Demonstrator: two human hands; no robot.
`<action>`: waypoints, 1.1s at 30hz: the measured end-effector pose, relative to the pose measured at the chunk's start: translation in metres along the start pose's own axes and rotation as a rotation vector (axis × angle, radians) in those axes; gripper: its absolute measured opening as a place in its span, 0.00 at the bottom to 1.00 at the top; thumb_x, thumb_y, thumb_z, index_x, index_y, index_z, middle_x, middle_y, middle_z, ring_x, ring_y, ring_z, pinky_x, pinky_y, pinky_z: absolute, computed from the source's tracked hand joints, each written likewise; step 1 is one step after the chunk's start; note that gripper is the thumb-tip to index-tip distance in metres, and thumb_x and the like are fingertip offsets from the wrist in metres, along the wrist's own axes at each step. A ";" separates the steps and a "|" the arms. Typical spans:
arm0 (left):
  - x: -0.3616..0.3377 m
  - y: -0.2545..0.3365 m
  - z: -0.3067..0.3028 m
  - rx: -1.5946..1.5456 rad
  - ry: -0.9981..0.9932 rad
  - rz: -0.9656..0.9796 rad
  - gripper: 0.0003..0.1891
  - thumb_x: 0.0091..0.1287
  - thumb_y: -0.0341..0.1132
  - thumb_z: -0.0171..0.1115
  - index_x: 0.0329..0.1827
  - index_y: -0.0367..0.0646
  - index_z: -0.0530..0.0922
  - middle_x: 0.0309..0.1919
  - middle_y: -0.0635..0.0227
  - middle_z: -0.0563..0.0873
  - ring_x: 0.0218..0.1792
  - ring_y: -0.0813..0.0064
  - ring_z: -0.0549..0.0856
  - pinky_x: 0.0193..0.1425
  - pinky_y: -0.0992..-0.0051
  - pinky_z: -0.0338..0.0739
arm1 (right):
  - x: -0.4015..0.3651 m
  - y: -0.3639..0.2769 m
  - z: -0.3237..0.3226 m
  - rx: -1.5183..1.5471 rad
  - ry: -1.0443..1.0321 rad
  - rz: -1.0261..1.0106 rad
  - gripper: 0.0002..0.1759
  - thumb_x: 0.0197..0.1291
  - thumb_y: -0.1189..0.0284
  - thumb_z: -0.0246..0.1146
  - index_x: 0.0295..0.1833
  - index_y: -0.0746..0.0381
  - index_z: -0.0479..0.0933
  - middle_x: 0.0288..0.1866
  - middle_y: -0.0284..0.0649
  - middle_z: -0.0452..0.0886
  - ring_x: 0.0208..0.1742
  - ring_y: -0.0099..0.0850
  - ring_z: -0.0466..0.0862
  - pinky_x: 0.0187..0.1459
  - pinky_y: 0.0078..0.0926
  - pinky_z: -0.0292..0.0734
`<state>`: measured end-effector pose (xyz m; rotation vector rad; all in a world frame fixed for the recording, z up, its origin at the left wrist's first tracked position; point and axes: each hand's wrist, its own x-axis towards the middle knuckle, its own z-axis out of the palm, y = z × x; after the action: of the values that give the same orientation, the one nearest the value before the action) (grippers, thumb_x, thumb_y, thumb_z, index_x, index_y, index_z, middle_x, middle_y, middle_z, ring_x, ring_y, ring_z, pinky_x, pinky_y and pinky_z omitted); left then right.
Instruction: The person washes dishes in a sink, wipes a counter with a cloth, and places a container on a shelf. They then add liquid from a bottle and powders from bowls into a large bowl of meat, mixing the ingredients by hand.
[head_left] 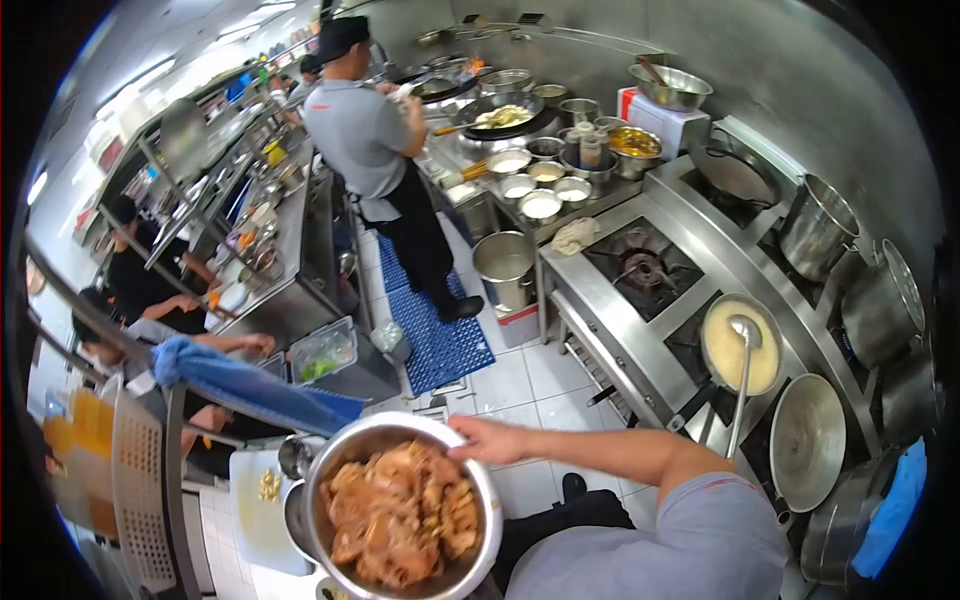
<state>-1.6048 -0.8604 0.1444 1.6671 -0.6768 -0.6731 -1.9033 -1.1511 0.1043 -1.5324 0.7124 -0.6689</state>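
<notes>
A large steel bowl [488,510] is tilted towards me at the bottom of the view, piled with brown, sauced pieces of meat [400,515]. My right hand [488,440] grips its upper right rim, with my arm stretched across from the right. My left hand does not show. Just left of the bowl lies a white cutting board [255,530] with a small heap of pale chopped pieces [269,485]. A small metal container [295,457] stands against the bowl's upper left side.
To the right, a pan of pale liquid [760,370] with a ladle [744,340] sits on the steel stove [625,225]. A co-worker [365,140] stands ahead by the woks. A blue mat [420,320] covers the floor there. More people work at the left counter.
</notes>
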 end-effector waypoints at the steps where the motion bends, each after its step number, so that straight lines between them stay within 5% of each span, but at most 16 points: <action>1: 0.006 -0.001 0.042 0.079 -0.012 0.058 0.23 0.74 0.38 0.55 0.66 0.29 0.70 0.49 0.61 0.80 0.40 0.71 0.80 0.38 0.73 0.76 | -0.015 0.002 -0.041 -0.038 0.044 0.058 0.15 0.69 0.69 0.63 0.56 0.63 0.72 0.49 0.39 0.76 0.52 0.27 0.76 0.55 0.29 0.75; 2: 0.024 -0.021 0.072 0.034 -0.107 0.003 0.17 0.76 0.41 0.55 0.56 0.34 0.76 0.38 0.66 0.78 0.32 0.77 0.75 0.33 0.73 0.73 | -0.031 0.005 -0.078 -0.012 0.084 0.069 0.15 0.69 0.69 0.63 0.56 0.63 0.72 0.49 0.39 0.76 0.53 0.26 0.76 0.55 0.29 0.75; 3: 0.033 -0.015 0.120 -0.260 -0.160 -0.020 0.21 0.67 0.32 0.66 0.61 0.42 0.72 0.40 0.70 0.82 0.45 0.75 0.82 0.45 0.72 0.81 | -0.042 0.030 -0.116 -0.066 0.158 0.067 0.16 0.69 0.69 0.64 0.57 0.63 0.72 0.50 0.39 0.77 0.54 0.26 0.77 0.55 0.28 0.75; 4: 0.033 0.006 0.174 -0.378 -0.246 -0.091 0.22 0.64 0.28 0.68 0.59 0.44 0.71 0.34 0.76 0.79 0.40 0.83 0.81 0.40 0.82 0.78 | -0.058 0.032 -0.154 -0.127 0.214 0.135 0.17 0.67 0.70 0.66 0.56 0.63 0.71 0.51 0.39 0.78 0.53 0.26 0.78 0.54 0.26 0.76; 8: 0.073 -0.009 0.321 -0.266 -0.779 -0.099 0.18 0.63 0.28 0.69 0.53 0.45 0.73 0.37 0.74 0.84 0.34 0.82 0.83 0.37 0.80 0.78 | -0.111 0.052 -0.284 -0.456 0.494 0.372 0.19 0.61 0.68 0.69 0.53 0.63 0.72 0.42 0.41 0.82 0.44 0.28 0.81 0.43 0.30 0.77; 9: 0.087 -0.024 0.356 -0.253 -0.887 -0.141 0.20 0.63 0.27 0.69 0.56 0.45 0.73 0.39 0.72 0.85 0.34 0.81 0.83 0.36 0.80 0.78 | -0.121 0.050 -0.312 -0.503 0.524 0.455 0.23 0.56 0.64 0.70 0.53 0.64 0.75 0.48 0.49 0.83 0.50 0.41 0.83 0.51 0.36 0.77; 14: 0.088 -0.020 0.533 -0.296 -1.153 -0.349 0.20 0.64 0.23 0.68 0.57 0.43 0.72 0.42 0.66 0.86 0.36 0.76 0.87 0.35 0.79 0.84 | -0.171 0.096 -0.448 -0.642 0.656 0.664 0.25 0.55 0.62 0.69 0.53 0.65 0.76 0.49 0.51 0.84 0.51 0.44 0.84 0.51 0.39 0.78; 15: 0.092 -0.027 0.567 -0.308 -1.194 -0.369 0.19 0.64 0.23 0.68 0.56 0.43 0.72 0.41 0.66 0.86 0.36 0.77 0.86 0.35 0.79 0.84 | -0.181 0.109 -0.472 -0.745 0.682 0.661 0.21 0.57 0.67 0.70 0.51 0.67 0.75 0.44 0.46 0.85 0.44 0.34 0.84 0.45 0.34 0.79; 19: 0.099 -0.035 0.670 -0.302 -1.377 -0.363 0.16 0.67 0.24 0.67 0.49 0.39 0.67 0.37 0.63 0.84 0.34 0.74 0.86 0.39 0.74 0.86 | -0.222 0.142 -0.539 -0.678 0.809 0.852 0.20 0.53 0.65 0.74 0.45 0.63 0.75 0.32 0.34 0.76 0.35 0.29 0.75 0.37 0.33 0.73; 28: 0.102 -0.041 0.790 -0.254 -1.581 -0.443 0.16 0.68 0.23 0.65 0.47 0.39 0.65 0.35 0.62 0.83 0.33 0.71 0.88 0.37 0.75 0.87 | -0.249 0.157 -0.597 -0.563 1.057 1.062 0.20 0.51 0.65 0.75 0.41 0.64 0.75 0.32 0.35 0.76 0.35 0.30 0.75 0.38 0.33 0.73; 33: 0.100 -0.056 0.814 -0.126 -1.653 -0.520 0.16 0.70 0.24 0.62 0.49 0.38 0.61 0.41 0.56 0.81 0.37 0.67 0.89 0.39 0.75 0.87 | -0.250 0.165 -0.627 -0.766 0.884 1.214 0.19 0.54 0.63 0.71 0.46 0.63 0.78 0.42 0.48 0.83 0.45 0.44 0.82 0.47 0.40 0.77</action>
<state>-2.1354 -1.4531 -0.0636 0.8265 -1.2298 -2.4612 -2.5528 -1.3683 -0.0147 -1.0277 2.4977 -0.0496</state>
